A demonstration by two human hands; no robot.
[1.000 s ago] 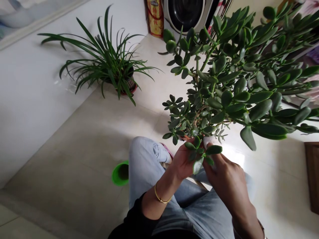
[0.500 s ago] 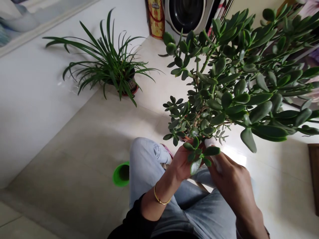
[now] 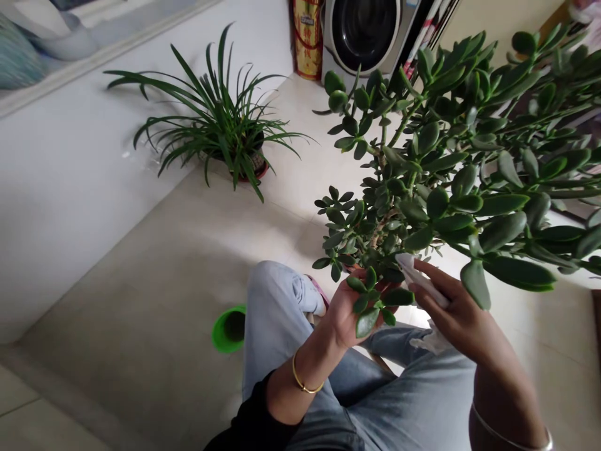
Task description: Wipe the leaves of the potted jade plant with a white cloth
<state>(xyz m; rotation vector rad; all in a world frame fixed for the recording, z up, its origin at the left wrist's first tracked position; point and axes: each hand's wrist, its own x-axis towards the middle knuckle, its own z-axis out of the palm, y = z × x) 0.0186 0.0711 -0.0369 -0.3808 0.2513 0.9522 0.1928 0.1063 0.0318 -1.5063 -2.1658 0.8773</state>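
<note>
A large jade plant (image 3: 422, 169) with thick, glossy oval leaves fills the upper right, and its pot is mostly hidden by foliage. My left hand (image 3: 350, 313), with a gold bangle (image 3: 305, 382) on its wrist, cups a leafy sprig (image 3: 370, 300) of the plant from below. My right hand (image 3: 457, 313) pinches a white cloth or tissue (image 3: 420, 279) between fingers and thumb. Its tip lies close to the leaves, and a loose end hangs below the hand. A thin silver bangle (image 3: 509, 438) circles the right wrist.
My knees in pale jeans (image 3: 277, 300) lie below the hands. A potted spider plant (image 3: 220, 119) stands on the tiled floor, with a green cup (image 3: 228, 329) by my knee. A washing machine (image 3: 364, 34) and a red-and-gold container (image 3: 307, 37) stand behind.
My right hand has moved right and away from the sprig, showing more of the white cloth. The view has shifted slightly, and the left hand stays on the sprig.
</note>
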